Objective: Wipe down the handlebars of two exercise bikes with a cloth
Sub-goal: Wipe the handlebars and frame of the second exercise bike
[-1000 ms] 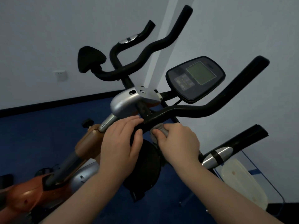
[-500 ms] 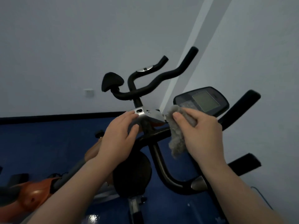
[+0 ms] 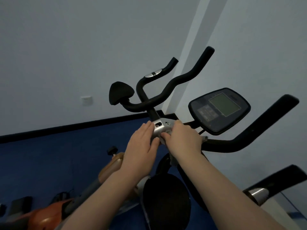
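Two bare forearms reach forward from the bottom of the view toward the middle of a pair of exercise bikes parked in a room corner with pale walls and a blue floor (image 3: 41, 155).

At far left, low down, sits the orange body (image 3: 46, 218) of the farther bike. On the wall above is a white socket plate (image 3: 86, 100). That bike's black handlebar (image 3: 166, 93) curves upward behind the hands, with a rounded black pad (image 3: 120, 92) on its left end and a silver clamp block (image 3: 160, 128) at the foot of its stem.

The left hand (image 3: 141, 146) lies flat, fingers straight and together, pressed against the left face of the silver clamp block. It holds nothing.

Just to its right, nearly touching it, the right hand (image 3: 183, 140) is curled closed around a grey cloth (image 3: 163, 139). The cloth is bunched under the palm at the centre of the nearer bike's handlebar (image 3: 232, 143), and only small grey tufts show: one by the thumb, one at the far side of the hand, one hanging below the wrist. The right hand hides most of it.

Below the hands is a broad black padded disc (image 3: 166, 203), part of the near bike.

Further right, a dark console with a grey screen (image 3: 219, 110) stands above the bar. The bar's right grip rises toward the upper right, and a second black grip (image 3: 279, 181) with a silver band sits lower, at the right edge.
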### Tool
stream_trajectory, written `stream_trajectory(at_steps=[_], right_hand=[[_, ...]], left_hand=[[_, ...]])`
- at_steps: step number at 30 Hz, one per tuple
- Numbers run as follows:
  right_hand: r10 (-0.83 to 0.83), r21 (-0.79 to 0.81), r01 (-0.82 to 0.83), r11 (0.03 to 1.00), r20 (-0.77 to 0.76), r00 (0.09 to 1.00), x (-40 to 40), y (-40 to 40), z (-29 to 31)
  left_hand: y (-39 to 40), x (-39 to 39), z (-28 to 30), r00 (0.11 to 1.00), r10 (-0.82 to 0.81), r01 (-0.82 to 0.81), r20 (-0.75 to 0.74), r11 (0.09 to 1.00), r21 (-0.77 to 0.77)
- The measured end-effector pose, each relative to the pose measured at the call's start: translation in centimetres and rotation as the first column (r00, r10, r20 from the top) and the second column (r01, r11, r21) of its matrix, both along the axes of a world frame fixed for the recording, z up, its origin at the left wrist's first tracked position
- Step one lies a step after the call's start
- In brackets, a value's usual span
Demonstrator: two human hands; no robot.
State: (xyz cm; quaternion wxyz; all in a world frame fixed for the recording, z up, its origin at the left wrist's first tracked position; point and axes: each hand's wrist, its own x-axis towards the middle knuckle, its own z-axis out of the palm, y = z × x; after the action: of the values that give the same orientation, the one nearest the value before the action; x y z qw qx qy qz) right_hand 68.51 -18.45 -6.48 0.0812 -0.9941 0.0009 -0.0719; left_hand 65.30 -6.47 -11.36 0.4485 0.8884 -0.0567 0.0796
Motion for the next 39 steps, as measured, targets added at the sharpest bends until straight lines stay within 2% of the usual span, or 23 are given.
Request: stream_trajectory(at_steps=[2, 6, 10, 15, 19, 21, 22, 25, 26, 30, 35, 39], right_hand=[[-0.025, -0.025, 0.025, 0.999, 0.02, 0.999, -0.1, 0.6, -0.3], [0.045, -0.063, -0.045, 0.997, 0.012, 0.999, -0.5, -0.1, -0.1], [0.077, -0.004, -0.078, 0.997, -0.051, 0.996, -0.8, -1.2, 0.7], [0.12, -0.117, -0.142, 0.983, -0.175, 0.977, 0.2, -1.7, 2.1], [0.102, 0.011, -0.104, 0.994, -0.324, 0.94, 0.8, -2.4, 3.4], [0.109, 0.067, -0.091, 0.994, -0.347, 0.932, 0.8, -2.8, 3.8], [0.108, 0.041, -0.1, 0.994, -0.326, 0.939, 0.8, -3.0, 3.9], [0.107, -0.222, -0.134, 0.966, -0.132, 0.986, 0.6, -4.1, 4.5], [0.118, -0.248, -0.135, 0.959, -0.082, 0.99, 0.3, -4.7, 4.6], [0.222, -0.15, -0.215, 0.965, 0.037, 0.974, -1.7, -5.8, 3.1], [0.383, -0.044, -0.386, 0.922, 0.258, 0.887, -4.5, -4.9, -0.1], [0.553, 0.04, -0.564, 0.825, 0.152, 0.819, -5.0, -5.0, -0.5]], left_hand=[[0.7, 0.2, -0.5, 0.999, -0.037, 0.038, 0.026, 0.999, -0.026], [1.2, 0.4, -1.5, 0.993, -0.105, 0.107, 0.049, 0.993, -0.045], [1.4, 0.4, -2.6, 0.988, -0.138, 0.143, 0.07, 0.987, -0.07], [1.1, 0.3, -3.0, 0.989, -0.129, 0.135, 0.067, 0.986, -0.098], [1.1, 0.1, -2.5, 0.99, -0.134, 0.138, 0.04, 0.984, -0.112], [1.2, -0.3, -2.0, 0.99, -0.138, 0.139, 0.017, 0.982, -0.125], [1.4, -0.6, -1.8, 0.99, -0.137, 0.137, 0.007, 0.981, -0.137], [1.7, -2.1, -1.3, 0.992, -0.126, 0.124, -0.01, 0.984, -0.128], [1.6, -2.8, -1.3, 0.993, -0.121, 0.118, -0.015, 0.986, -0.115], [0.1, -5.3, -1.4, 0.997, -0.055, 0.046, -0.045, 0.982, -0.182], [-1.7, -7.0, -1.5, 0.991, 0.109, -0.131, -0.083, 0.931, -0.341], [-2.2, -7.4, -1.7, 0.978, 0.171, -0.205, -0.119, 0.894, -0.398]])
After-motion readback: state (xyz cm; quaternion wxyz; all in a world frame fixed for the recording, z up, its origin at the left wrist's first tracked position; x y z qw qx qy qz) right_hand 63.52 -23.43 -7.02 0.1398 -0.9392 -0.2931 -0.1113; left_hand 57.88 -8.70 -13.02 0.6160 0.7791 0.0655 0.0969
